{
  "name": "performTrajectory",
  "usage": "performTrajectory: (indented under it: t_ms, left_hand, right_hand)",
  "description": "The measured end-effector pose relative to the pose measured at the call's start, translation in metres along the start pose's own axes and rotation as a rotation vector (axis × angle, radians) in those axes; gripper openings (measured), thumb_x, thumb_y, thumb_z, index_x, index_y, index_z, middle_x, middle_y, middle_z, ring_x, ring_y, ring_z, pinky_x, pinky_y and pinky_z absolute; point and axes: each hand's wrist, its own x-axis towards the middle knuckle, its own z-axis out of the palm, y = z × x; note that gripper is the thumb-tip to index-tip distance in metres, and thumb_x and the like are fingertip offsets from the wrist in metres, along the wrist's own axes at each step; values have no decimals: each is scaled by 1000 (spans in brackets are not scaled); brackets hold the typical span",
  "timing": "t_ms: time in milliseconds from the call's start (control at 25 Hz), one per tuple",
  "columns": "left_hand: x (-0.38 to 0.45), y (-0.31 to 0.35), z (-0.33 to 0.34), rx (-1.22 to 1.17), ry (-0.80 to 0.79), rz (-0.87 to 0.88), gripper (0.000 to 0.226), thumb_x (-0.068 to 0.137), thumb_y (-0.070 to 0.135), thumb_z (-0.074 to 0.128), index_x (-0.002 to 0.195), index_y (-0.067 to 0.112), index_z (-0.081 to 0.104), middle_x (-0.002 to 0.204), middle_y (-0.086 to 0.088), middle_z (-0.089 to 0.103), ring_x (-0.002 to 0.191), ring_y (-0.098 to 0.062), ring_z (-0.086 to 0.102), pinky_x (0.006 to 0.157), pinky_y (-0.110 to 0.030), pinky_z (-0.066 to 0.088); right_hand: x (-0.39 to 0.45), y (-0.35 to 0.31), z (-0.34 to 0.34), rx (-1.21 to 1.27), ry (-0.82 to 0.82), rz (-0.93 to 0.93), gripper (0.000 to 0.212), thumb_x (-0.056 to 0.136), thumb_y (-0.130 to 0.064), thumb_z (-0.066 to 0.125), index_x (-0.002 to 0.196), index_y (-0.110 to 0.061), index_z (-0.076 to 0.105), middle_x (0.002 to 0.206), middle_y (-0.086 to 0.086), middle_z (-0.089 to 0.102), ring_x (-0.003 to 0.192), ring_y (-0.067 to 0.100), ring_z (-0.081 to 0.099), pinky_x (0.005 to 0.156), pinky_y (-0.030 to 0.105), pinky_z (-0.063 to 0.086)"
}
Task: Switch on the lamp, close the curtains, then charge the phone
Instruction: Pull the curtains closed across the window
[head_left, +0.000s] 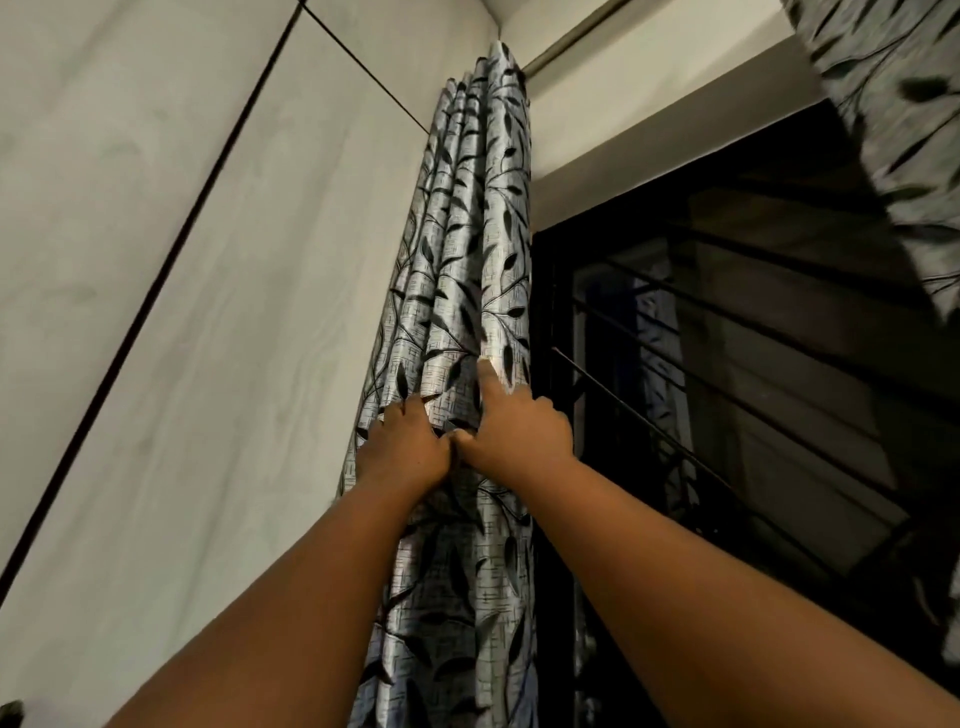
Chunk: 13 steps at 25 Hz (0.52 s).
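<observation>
Both bare forearms reach up; left hand and right hand clutch the bunched silver leaf-patterned fabric curtain at the dark barred window's left edge. Curtain-closing step: next, likely drag it rightward along the rod.

Pale wall crossed by thin dark seams. Dark window barred by horizontal grille. Room dimly, warmly lit.

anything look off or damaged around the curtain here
Nothing stands out. The grey leaf-patterned curtain hangs bunched beside the dark barred window, undamaged; the left hand and right hand are gripping its folds.
</observation>
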Motion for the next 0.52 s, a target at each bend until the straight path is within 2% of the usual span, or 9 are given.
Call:
performTrajectory:
  t_ms: [120,240,320,360,520]
  left_hand:
    - [11,5,9,-32,29,-48,81,90,56,49,147,8,20,150,-20,31,133,-40,36,100,-50,40]
    - [28,4,16,-198,33,-96,72,92,54,49,140,5,29,138,-20,47,120,-39,51,84,-44,46]
    - [32,10,16,-286,43,-56,56,96,45,47,134,5,36,125,-18,57,103,-36,57,71,-38,43]
    - [35,8,14,-367,39,-37,50,97,39,46,133,6,37,122,-18,58,99,-35,57,71,-37,43]
    - [30,45,16,-588,12,49,42,100,29,42,135,7,42,130,-20,54,114,-39,53,81,-39,40]
  right_hand:
    - [4,0,2,-69,46,-4,78,92,-38,53,151,-37,2,140,24,41,104,43,58,67,43,46]
    - [9,0,1,-168,86,14,66,93,-10,47,149,-28,19,128,19,48,96,41,61,61,41,44]
    - [8,9,-9,-185,87,59,52,92,-5,49,141,-15,35,126,16,50,98,39,62,61,40,44]
    - [12,9,-13,-240,103,81,45,91,-4,50,135,-10,42,123,14,52,98,38,62,61,40,43]
    - [1,37,-56,-466,156,144,22,90,-6,51,109,-11,60,98,6,62,83,31,64,53,33,38]
